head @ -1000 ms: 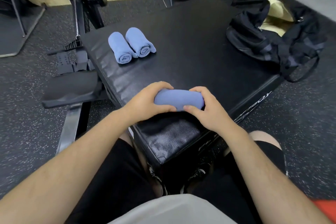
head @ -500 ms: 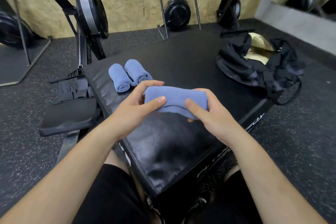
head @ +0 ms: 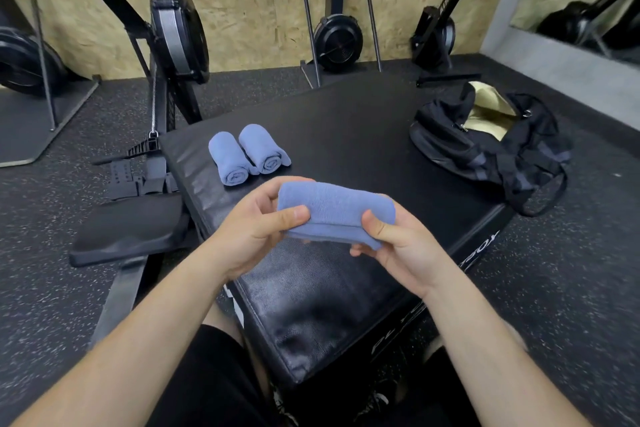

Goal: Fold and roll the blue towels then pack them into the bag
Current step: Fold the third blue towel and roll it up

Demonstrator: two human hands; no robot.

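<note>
Step in hand: by judgement, tightening the held towel into a finished roll, ahead of packing into the bag.
How to do it well: thumbs pressed on the loose flap along the roll's lower front, fingers behind as a counter-hold; equal tension at both ends, so no coning; flap turned underneath on setting down, against unrolling.
Held towel: rolled, roughly level across centre frame, long axis left to right, lifted clear of the bench; free edge visible as a seam along the lower front.
Left hand: at the roll's left end, thumb across the front, fingers curled behind, gripping.
Right hand: at the right end, thumb on the front beside the seam, fingers cupped beneath, gripping.
Towel relative to hands: between the two, end to end, middle stretch uncovered.
Other rolls: two, side by side and touching, on the bench at centre-left, just above the hands, spiral ends toward the camera.
Bag: black, open, pale lining showing, at right of frame on the bench's far corner, well apart from the hands.
</note>
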